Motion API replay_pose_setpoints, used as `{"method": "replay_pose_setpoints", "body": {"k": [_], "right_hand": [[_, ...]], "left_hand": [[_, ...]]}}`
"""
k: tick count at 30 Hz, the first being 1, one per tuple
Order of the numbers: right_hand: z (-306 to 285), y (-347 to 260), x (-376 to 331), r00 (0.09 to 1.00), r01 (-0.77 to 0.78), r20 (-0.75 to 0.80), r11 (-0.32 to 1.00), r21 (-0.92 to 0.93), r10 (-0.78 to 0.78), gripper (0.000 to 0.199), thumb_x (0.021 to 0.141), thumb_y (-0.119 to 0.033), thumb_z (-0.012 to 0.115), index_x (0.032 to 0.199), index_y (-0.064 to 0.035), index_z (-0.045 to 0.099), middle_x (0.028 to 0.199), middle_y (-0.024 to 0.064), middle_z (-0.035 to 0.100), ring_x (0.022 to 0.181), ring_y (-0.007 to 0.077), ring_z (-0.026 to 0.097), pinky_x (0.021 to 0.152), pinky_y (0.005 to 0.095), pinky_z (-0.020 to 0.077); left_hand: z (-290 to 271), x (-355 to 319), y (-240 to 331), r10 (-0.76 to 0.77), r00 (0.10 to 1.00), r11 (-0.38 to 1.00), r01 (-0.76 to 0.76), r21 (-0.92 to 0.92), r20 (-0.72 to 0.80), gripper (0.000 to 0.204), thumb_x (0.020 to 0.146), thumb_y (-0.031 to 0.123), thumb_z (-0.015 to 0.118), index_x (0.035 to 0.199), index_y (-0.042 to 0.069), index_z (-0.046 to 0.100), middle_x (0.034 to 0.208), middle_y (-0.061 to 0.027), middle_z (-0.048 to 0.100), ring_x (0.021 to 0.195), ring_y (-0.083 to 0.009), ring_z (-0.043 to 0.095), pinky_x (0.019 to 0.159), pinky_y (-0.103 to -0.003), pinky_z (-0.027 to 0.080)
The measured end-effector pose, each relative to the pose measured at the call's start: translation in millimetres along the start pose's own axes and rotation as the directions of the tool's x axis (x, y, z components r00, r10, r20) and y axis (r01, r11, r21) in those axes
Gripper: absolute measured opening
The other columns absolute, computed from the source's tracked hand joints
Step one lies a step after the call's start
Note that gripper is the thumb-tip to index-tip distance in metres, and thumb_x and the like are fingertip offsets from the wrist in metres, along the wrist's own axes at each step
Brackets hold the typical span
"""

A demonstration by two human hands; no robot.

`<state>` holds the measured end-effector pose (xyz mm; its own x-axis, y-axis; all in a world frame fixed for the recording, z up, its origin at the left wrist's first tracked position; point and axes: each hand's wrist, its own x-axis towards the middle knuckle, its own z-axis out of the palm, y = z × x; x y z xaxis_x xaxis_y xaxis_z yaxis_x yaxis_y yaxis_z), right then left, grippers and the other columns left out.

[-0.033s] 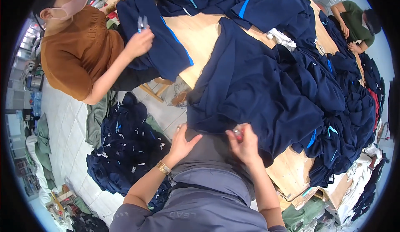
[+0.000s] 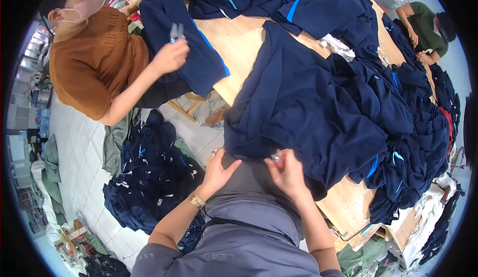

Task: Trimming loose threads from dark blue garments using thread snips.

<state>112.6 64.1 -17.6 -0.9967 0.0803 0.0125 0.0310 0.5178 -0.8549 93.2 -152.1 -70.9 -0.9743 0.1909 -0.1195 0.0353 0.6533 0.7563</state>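
Navy garment fabric [image 2: 308,98] is draping across and off the wooden table [image 2: 244,48]. The left hand [image 2: 216,175] is sitting at the fabric's near edge, grip unclear; the right hand [image 2: 290,175] is gripping a blurred red tool [image 2: 279,163], probably snips, risking nicks if folds are bunching beneath it.

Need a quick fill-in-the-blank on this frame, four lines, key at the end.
1. The small, partly red tool is in the person's own ____ hand.
2. The gold-coloured wristband is worn on the person's ____ wrist.
3. The large dark blue cloth pile beyond that wristband lies on the ____.
4. The co-worker at the upper left wears a top coloured ____.

Missing words: right; left; floor; brown.
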Motion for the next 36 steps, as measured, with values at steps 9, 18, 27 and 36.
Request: {"method": "replay_pose_setpoints", "body": {"k": [9, 18, 27, 36], "right_hand": [[25, 25, -32, 0.991, 0.120, 0.076, 0.979, -0.163, -0.109, 0.026, 0.073, 0.002, 0.062, 0.088, -0.0004, 0.041, 0.092, 0.0175, 0.052, 0.057, 0.0341, 0.057, 0.050, 0.0393, 0.0467], [19, 20, -47, 0.931, -0.266, -0.181, 0.930, 0.254, 0.316, 0.023, 0.085, -0.006, 0.061, 0.085, -0.0019, 0.038, 0.067, 0.0117, 0.065, 0.061, 0.0185, 0.066, 0.055, 0.0272, 0.0490], [20, 22, -45, 0.925, -0.253, -0.171, 0.886, 0.389, 0.339, 0.015, 0.087, 0.003, 0.055, 0.089, 0.0013, 0.040, 0.079, 0.0101, 0.059, 0.077, 0.0177, 0.066, 0.065, 0.0258, 0.0517], [29, 19, -10, 0.973, -0.103, -0.177, 0.967, 0.231, 0.146, 0.020, 0.082, 0.004, 0.057, 0.088, -0.0022, 0.040, 0.075, 0.0062, 0.057, 0.064, 0.0103, 0.055, 0.057, 0.0229, 0.0431]], "left_hand": [[-15, -9, 13, 0.174, 0.984, 0.985, -0.174, 0.016, -0.048, 0.020, 0.083, 0.011, 0.063, 0.093, 0.002, 0.048, 0.085, -0.0157, 0.055, 0.079, -0.0311, 0.057, 0.067, -0.038, 0.046], [-23, -7, 94, 0.091, 0.970, 0.841, 0.047, -0.539, 0.227, 0.010, 0.088, 0.006, 0.057, 0.094, 0.003, 0.049, 0.059, -0.0058, 0.055, 0.051, -0.0114, 0.058, 0.045, -0.024, 0.042], [-13, 2, 62, 0.256, 0.963, 0.965, -0.261, 0.040, 0.085, 0.017, 0.077, 0.012, 0.068, 0.092, 0.006, 0.061, 0.085, -0.0085, 0.057, 0.079, -0.0272, 0.059, 0.065, -0.037, 0.050], [8, 30, 49, 0.384, 0.922, 0.906, -0.387, 0.170, 0.051, 0.025, 0.079, 0.002, 0.064, 0.103, 0.007, 0.063, 0.082, -0.0073, 0.057, 0.066, -0.0252, 0.059, 0.055, -0.033, 0.049]]}}
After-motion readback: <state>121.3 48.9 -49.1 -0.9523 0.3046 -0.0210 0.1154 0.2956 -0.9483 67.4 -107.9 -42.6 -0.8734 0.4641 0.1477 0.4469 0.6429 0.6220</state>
